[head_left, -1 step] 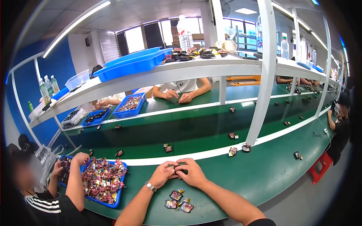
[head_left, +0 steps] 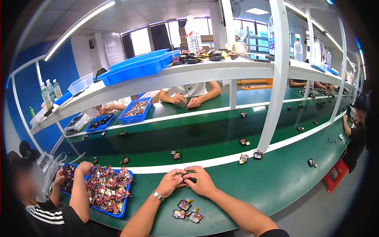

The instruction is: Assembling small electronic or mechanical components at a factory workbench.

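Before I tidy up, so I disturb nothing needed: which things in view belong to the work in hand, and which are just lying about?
Seemingly in use:
dark piece, between left hand and right hand
small parts on the green table
filled blue tray

Seemingly just lying about:
green-capped bottle on the shelf
red stool

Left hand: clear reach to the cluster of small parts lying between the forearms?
Probably yes: the cluster of small parts lies close by on the green bench, nothing covering it. The left hand, though, is busy holding a dark piece with the right hand.
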Tool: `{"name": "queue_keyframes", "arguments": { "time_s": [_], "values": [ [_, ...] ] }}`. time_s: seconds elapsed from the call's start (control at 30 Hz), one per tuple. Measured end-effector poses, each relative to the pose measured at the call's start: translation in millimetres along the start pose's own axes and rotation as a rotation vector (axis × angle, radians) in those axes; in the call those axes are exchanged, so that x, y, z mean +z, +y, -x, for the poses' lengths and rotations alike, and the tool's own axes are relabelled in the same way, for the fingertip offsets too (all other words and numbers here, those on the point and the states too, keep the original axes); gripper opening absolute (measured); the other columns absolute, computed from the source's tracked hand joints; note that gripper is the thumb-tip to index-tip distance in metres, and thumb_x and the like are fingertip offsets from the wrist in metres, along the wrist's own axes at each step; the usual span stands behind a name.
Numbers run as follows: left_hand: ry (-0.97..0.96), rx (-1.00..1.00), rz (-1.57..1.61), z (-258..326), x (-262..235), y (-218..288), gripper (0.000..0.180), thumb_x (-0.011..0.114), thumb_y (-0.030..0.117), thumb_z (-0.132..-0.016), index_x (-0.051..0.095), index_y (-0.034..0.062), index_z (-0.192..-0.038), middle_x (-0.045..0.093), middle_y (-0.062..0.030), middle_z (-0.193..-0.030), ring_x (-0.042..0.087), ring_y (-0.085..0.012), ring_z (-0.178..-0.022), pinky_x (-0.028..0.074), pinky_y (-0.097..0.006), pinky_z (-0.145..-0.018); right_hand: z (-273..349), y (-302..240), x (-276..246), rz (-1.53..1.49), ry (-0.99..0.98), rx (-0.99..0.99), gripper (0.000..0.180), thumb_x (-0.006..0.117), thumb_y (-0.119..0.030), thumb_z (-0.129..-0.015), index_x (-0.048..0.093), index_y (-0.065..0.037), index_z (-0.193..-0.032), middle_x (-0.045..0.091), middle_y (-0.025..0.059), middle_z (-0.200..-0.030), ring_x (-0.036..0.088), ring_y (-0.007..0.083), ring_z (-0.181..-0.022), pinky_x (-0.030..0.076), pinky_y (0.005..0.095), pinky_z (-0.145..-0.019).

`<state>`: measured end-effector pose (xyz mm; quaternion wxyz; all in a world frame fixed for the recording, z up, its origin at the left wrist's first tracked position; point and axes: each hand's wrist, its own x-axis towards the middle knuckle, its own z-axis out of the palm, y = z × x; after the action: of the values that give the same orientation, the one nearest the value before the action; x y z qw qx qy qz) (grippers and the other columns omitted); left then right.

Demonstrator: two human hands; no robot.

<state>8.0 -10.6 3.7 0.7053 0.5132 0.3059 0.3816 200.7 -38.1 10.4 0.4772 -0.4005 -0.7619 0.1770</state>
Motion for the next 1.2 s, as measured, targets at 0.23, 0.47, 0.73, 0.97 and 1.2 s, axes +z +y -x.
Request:
{"name": "queue_keyframes", "arguments": {
  "time_s": [0.23,0.47,0.73,0.97,1.2],
  "values": [
    [-0.02,0.07,0.054,0,-3,-5,0.027,0.062,0.011,-0.093,0.05,0.0088,-0.117,0.063,-0.0093,-0.116,0.061,-0.0192,-0.11,0.05,-0.038,-0.095,-4,-13,-1,0.003,0.106,-0.167,0.014,0.069,-0.005,-0.075,0.07,-0.004,-0.089,0.061,0.0094,-0.116,0.055,0.0284,-0.112,0.049,0.0375,-0.091],
    [-0.04,0.085,0.098,-1,-1,-7,0.028,0.062,0.01,-0.092,0.049,0.0083,-0.116,0.062,-0.0111,-0.119,0.061,-0.0219,-0.109,0.051,-0.039,-0.094,-1,-10,-2,0.047,0.139,-0.129,0.017,0.07,-0.004,-0.075,0.071,-0.006,-0.092,0.06,0.0089,-0.119,0.054,0.0278,-0.113,0.05,0.0364,-0.091],
    [-0.024,0.092,0.114,-1,-2,-7,0.028,0.061,0.008,-0.092,0.048,0.0079,-0.117,0.062,-0.0115,-0.117,0.061,-0.0217,-0.108,0.051,-0.04,-0.093,-2,-12,-2,0.025,0.126,-0.115,0.016,0.069,-0.004,-0.074,0.07,-0.005,-0.09,0.061,0.0097,-0.118,0.053,0.0298,-0.115,0.047,0.0386,-0.094],
    [-0.057,0.115,0.11,-2,-4,-8,0.027,0.059,0.007,-0.093,0.048,0.0077,-0.118,0.063,-0.0115,-0.115,0.061,-0.0221,-0.109,0.051,-0.04,-0.094,-1,-11,0,0.031,0.142,-0.092,0.014,0.07,-0.006,-0.074,0.071,-0.008,-0.088,0.061,0.0079,-0.118,0.054,0.0288,-0.114,0.047,0.0379,-0.095],
    [-0.004,0.092,0.083,-2,0,-8,0.028,0.059,0.006,-0.093,0.048,0.0071,-0.118,0.063,-0.0127,-0.115,0.061,-0.0225,-0.109,0.051,-0.04,-0.095,1,-3,7,-0.04,0.131,-0.017,0.016,0.07,-0.006,-0.075,0.071,-0.009,-0.091,0.061,0.0076,-0.12,0.053,0.0289,-0.116,0.046,0.0385,-0.096]
  ]
}}
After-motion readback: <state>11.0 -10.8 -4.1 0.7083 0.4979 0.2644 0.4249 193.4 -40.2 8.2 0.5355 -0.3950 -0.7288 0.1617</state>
